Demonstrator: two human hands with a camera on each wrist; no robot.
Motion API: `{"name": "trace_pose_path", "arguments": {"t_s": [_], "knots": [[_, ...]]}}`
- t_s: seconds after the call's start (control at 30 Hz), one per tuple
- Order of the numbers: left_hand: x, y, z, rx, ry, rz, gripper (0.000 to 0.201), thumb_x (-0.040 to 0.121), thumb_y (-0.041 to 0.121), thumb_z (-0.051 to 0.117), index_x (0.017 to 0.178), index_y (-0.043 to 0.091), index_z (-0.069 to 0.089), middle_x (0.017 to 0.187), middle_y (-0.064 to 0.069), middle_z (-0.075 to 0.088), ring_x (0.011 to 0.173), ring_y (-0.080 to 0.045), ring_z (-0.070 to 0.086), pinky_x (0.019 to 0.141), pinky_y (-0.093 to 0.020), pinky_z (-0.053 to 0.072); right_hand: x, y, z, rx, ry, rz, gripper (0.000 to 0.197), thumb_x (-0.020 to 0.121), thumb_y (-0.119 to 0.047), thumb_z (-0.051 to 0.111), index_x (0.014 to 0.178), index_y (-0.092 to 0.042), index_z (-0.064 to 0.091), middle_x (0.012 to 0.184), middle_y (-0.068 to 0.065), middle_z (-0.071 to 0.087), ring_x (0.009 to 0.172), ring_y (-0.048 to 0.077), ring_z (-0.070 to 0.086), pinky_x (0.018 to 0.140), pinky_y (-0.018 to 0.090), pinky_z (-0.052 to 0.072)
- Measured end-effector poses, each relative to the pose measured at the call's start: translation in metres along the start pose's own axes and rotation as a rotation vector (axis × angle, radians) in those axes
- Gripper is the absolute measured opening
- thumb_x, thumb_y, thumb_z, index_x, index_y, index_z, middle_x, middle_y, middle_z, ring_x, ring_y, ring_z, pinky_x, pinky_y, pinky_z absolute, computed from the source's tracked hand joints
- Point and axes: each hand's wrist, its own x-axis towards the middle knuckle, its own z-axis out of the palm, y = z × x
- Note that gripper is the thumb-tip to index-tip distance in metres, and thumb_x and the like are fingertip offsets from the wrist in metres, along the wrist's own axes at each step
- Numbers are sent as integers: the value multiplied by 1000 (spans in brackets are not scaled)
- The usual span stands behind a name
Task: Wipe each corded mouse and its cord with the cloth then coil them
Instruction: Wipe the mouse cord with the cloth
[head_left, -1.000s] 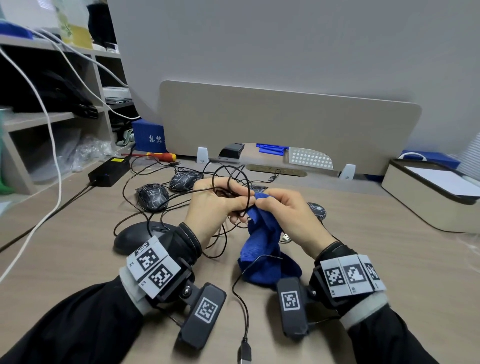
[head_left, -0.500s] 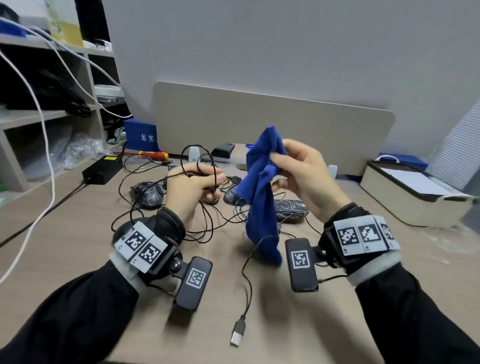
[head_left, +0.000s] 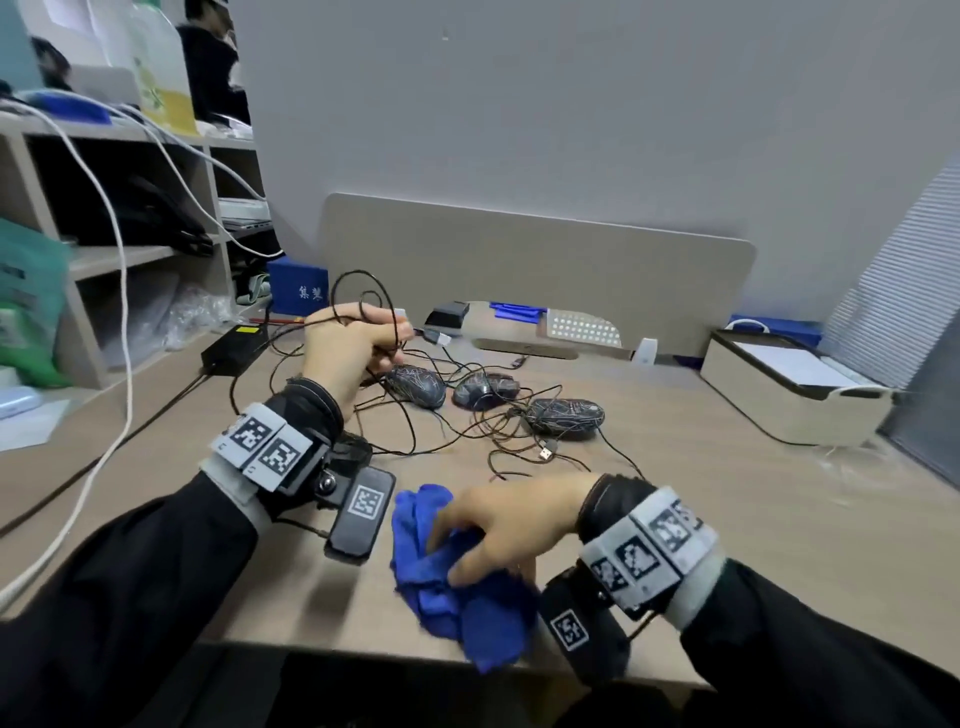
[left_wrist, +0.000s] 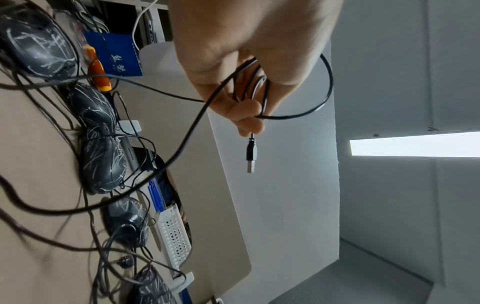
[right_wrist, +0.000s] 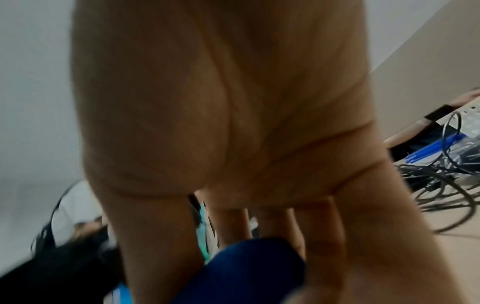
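Observation:
My left hand (head_left: 363, 340) is raised over the back left of the desk and grips loops of a black mouse cord (head_left: 358, 291). In the left wrist view the cord (left_wrist: 262, 96) runs through the curled fingers and its USB plug (left_wrist: 250, 156) hangs below them. Three dark scribbled mice (head_left: 415, 388) (head_left: 485, 389) (head_left: 566, 415) lie in tangled cords behind my hands. The blue cloth (head_left: 467, 597) lies crumpled at the desk's front edge. My right hand (head_left: 467, 540) rests on it with fingers spread; the right wrist view shows fairly straight fingers over the cloth (right_wrist: 246, 273).
A loose USB plug (head_left: 545, 453) lies mid-desk. A beige box (head_left: 779, 410) stands at the right, a black power brick (head_left: 234, 351) and shelves (head_left: 130, 260) at the left. A divider panel (head_left: 519, 270) closes the back. A white cable (head_left: 122, 364) hangs at the left.
My right hand has brought the cloth down from in front of me onto the desk's front edge. My left hand has risen with the cord loops.

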Motion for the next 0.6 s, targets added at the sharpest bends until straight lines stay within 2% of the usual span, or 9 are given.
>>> {"name": "trace_pose_path", "arguments": {"t_s": [0.03, 0.07, 0.17, 0.23, 0.33, 0.4, 0.47, 0.5, 0.6], "knots": [[-3, 0, 3, 15, -20, -5, 15, 80, -11, 68, 76, 2, 65, 69, -15, 62, 41, -12, 55, 38, -16, 37, 6, 3, 3, -31, 0, 24, 44, 93, -27, 69, 134, -20, 54, 114, 7, 53, 90, 37, 67, 80, 47, 60], [-6, 0, 7, 29, -43, -9, 15, 79, -12, 69, 76, 3, 65, 69, -15, 62, 41, -13, 55, 38, -16, 37, 9, 7, 1, -21, -2, 54, 46, 92, -26, 70, 135, -20, 53, 114, 6, 52, 90, 36, 67, 75, 45, 61], [-9, -4, 17, 45, -87, -30, 17, 77, -12, 72, 75, 3, 65, 64, -12, 63, 41, -14, 55, 39, -17, 38, 15, 20, -16, 28, -2, 174, 47, 91, -21, 72, 134, -19, 53, 107, 5, 51, 79, 31, 63, 49, 29, 57], [-8, -6, 22, 46, -106, -50, 17, 77, -11, 72, 75, 4, 66, 64, -11, 66, 42, -15, 56, 40, -17, 40, 18, 32, -29, -16, 82, 249, 43, 90, -21, 72, 130, -20, 57, 105, 6, 56, 75, 28, 64, 44, 27, 54], [-8, -8, 31, 58, -152, -78, 17, 78, -11, 71, 75, 5, 66, 63, -8, 68, 43, -14, 57, 39, -16, 40, 26, 53, -46, -192, 260, 305, 29, 91, -19, 67, 119, -13, 67, 98, 6, 59, 62, 16, 56, 38, 15, 45], [-10, -10, 35, 77, -173, -96, 18, 79, -12, 70, 73, 6, 66, 60, -5, 67, 42, -13, 57, 39, -16, 39, 33, 69, -56, -237, 352, 362, 15, 90, -17, 65, 102, -11, 71, 94, 8, 63, 77, 24, 59, 56, 25, 47], [-10, -11, 40, 87, -180, -116, 18, 79, -12, 69, 74, 5, 65, 61, -6, 67, 41, -13, 57, 40, -16, 39, 38, 83, -63, -186, 448, 422, 5, 89, -16, 64, 86, -16, 68, 95, 10, 65, 88, 28, 61, 70, 28, 43], [-10, -12, 42, 91, -186, -125, 17, 80, -12, 68, 75, 5, 65, 63, -7, 68, 41, -14, 57, 40, -16, 39, 39, 88, -65, -156, 489, 436, 4, 89, -16, 63, 89, -14, 67, 98, 11, 66, 92, 29, 62, 72, 28, 44], [-9, -14, 44, 107, -235, -181, 14, 83, -10, 65, 81, 4, 64, 72, -13, 68, 43, -15, 58, 39, -17, 40, 38, 98, -71, -89, 563, 466, 28, 91, -20, 64, 116, -8, 66, 115, 13, 67, 106, 32, 63, 86, 33, 50]]}}
